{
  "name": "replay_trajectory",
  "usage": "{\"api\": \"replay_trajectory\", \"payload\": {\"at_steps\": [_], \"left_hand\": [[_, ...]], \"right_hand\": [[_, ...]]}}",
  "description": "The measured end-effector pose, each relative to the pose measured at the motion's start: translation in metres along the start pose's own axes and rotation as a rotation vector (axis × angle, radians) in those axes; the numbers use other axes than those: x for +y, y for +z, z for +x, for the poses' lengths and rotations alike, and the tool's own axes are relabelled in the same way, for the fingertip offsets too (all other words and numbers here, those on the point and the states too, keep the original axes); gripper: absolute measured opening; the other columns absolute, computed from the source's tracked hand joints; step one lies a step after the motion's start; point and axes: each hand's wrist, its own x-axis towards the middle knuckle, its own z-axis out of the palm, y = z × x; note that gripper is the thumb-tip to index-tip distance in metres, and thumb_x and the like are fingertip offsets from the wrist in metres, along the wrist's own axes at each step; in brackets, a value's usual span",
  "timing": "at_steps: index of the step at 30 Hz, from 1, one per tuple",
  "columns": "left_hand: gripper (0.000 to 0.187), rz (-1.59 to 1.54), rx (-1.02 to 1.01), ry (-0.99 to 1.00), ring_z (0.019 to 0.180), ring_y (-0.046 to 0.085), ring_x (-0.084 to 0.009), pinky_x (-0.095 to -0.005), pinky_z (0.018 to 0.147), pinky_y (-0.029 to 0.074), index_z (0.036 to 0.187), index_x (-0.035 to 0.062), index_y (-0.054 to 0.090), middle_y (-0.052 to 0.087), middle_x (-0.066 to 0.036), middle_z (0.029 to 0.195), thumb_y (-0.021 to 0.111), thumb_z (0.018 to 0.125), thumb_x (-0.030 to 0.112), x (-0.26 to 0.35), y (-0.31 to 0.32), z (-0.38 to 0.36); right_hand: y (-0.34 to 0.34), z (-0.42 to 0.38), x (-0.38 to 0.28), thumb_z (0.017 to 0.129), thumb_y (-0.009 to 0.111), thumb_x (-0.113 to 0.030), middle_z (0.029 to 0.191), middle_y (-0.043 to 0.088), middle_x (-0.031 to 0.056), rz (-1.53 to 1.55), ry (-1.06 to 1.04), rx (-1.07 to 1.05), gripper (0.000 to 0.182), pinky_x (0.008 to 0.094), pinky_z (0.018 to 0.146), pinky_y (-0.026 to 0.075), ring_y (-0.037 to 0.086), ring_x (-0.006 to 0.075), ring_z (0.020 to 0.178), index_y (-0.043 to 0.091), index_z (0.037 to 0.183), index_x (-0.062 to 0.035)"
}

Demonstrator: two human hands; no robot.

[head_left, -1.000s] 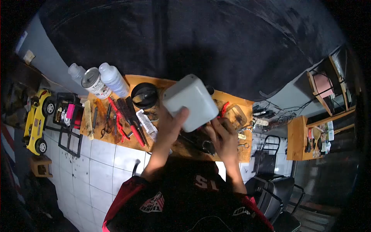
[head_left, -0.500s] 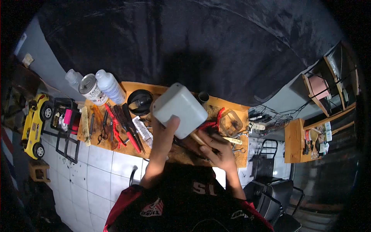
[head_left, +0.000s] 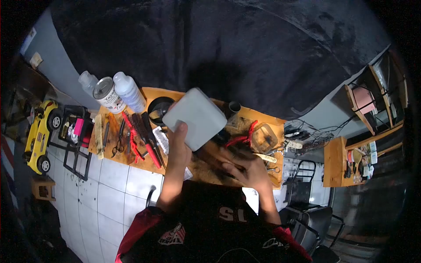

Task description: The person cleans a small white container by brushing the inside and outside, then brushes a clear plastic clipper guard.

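A pale grey box with rounded corners (head_left: 195, 116) is gripped in my left hand (head_left: 177, 147), its thumb lying across the near face. The box is held up above the workbench (head_left: 274, 177). Low over the bench, to the right of the box, my right hand (head_left: 251, 172) is closed around a brown wooden-handled brush (head_left: 211, 160). Motion smears the brush, so its bristles are hard to make out. Beyond the right hand lie red-handled clippers (head_left: 240, 139) and a clear amber tray (head_left: 265, 137).
On the bench's left are a black bowl (head_left: 160, 109), a white comb (head_left: 161, 139), a hairbrush (head_left: 137, 127) and scissors (head_left: 117, 149). Bottles (head_left: 130, 91) and a can (head_left: 108, 94) stand behind them. A small dark cup (head_left: 234, 106) is at the back. A black chair (head_left: 307, 223) stands right.
The grey box has shifted slightly left and up, turning its broad face more towards me. My right hand's brush has swung lower and left, and is now blurred.
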Motion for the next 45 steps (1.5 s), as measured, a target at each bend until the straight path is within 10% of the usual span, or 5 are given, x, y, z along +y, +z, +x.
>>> {"api": "replay_trajectory", "payload": {"at_steps": [9, 19, 24, 31, 45], "left_hand": [[0.087, 0.372, -0.251, 0.022, 0.121, 0.039, -0.0245, -0.0396, 0.103, 0.032, 0.143, 0.0001, 0.011, 0.033, -0.018, 0.133, 0.059, 0.086, 0.046, -0.007, 0.024, -0.022], [0.087, 0.250, -0.052, 0.113, 0.119, 0.042, -0.0258, -0.0395, 0.100, 0.035, 0.144, 0.0025, 0.011, 0.037, -0.018, 0.129, 0.056, 0.086, 0.050, -0.013, 0.010, -0.005], [0.088, 0.414, -0.259, 0.125, 0.119, 0.042, -0.0259, -0.0399, 0.102, 0.035, 0.144, 0.0031, 0.010, 0.036, -0.018, 0.132, 0.065, 0.085, 0.038, -0.013, 0.041, -0.019], [0.084, -0.039, 0.033, 0.032, 0.121, 0.042, -0.0223, -0.0376, 0.103, 0.037, 0.140, 0.0076, 0.023, 0.038, -0.013, 0.129, 0.066, 0.080, 0.047, -0.022, -0.005, -0.003], [0.074, 0.123, -0.021, -0.086, 0.116, 0.047, -0.0221, -0.0363, 0.099, 0.038, 0.139, 0.0033, 0.027, 0.046, -0.012, 0.126, 0.058, 0.088, 0.047, -0.031, 0.010, -0.017]], "right_hand": [[0.033, 0.015, -0.007, 0.079, 0.068, -0.004, 0.089, 0.065, 0.0231, -0.020, 0.098, 0.298, 0.017, 0.0432, 0.070, 0.053, 0.064, 0.0393, 0.080, 0.066, 0.095, 0.0001], [-0.009, 0.005, -0.012, 0.085, 0.065, -0.020, 0.088, 0.065, 0.0226, 0.008, 0.244, 0.083, 0.039, 0.0430, 0.067, 0.052, 0.062, 0.0403, 0.075, 0.062, 0.124, -0.0126], [0.027, 0.013, 0.005, 0.079, 0.064, -0.006, 0.089, 0.064, 0.0255, -0.041, 0.077, 0.316, 0.018, 0.0446, 0.070, 0.052, 0.062, 0.0449, 0.079, 0.064, 0.096, 0.0017], [0.012, 0.009, -0.023, 0.087, 0.065, -0.016, 0.095, 0.065, 0.0250, 0.076, 0.182, 0.000, 0.031, 0.0430, 0.078, 0.051, 0.063, 0.0414, 0.086, 0.064, 0.114, -0.0016], [0.019, 0.012, -0.016, 0.092, 0.056, -0.013, 0.102, 0.065, 0.0228, 0.308, 0.201, 0.051, 0.027, 0.0392, 0.088, 0.047, 0.064, 0.0338, 0.097, 0.061, 0.115, 0.0007]]}}
